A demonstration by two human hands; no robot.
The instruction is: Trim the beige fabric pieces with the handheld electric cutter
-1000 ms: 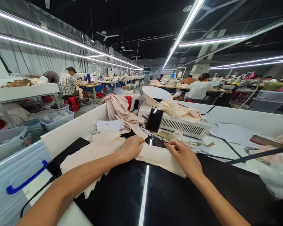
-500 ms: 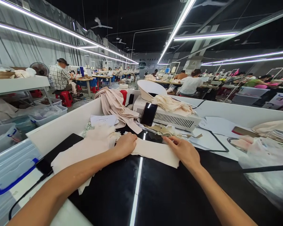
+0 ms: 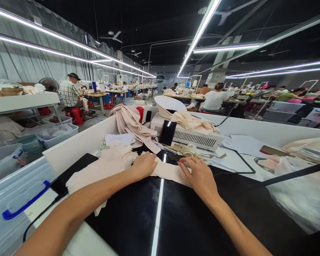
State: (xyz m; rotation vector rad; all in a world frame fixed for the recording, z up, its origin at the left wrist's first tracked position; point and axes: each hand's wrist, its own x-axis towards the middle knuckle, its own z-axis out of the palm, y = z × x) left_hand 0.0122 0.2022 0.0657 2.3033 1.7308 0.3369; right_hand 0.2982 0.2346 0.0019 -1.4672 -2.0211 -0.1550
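A pale cream fabric strip [image 3: 168,172] lies across the glossy black work surface [image 3: 186,220], with its right end partly hidden by my right hand. My left hand [image 3: 145,165] is closed on the strip's left end, fingers curled down. Over the right part of the strip rests my right hand [image 3: 200,174], fingers stretched out and thumb apart, touching the cloth. Something small and greenish shows near its fingertips, too small to name. Left of my left hand, larger cream fabric pieces [image 3: 102,167] lie in a loose pile, partly under my forearm.
Behind the strip, a phone [image 3: 167,132] leans on a white vented box [image 3: 194,137] topped with cream cloth. Pinkish fabric bands [image 3: 130,122] hang at the back left. A black tablet-like device [image 3: 74,170] lies left; a plastic bag [image 3: 298,192] sits right. Co-workers sit farther off.
My right hand has slid left along the strip and now covers its right end. My left hand keeps its place on the cloth. The view has shifted slightly.
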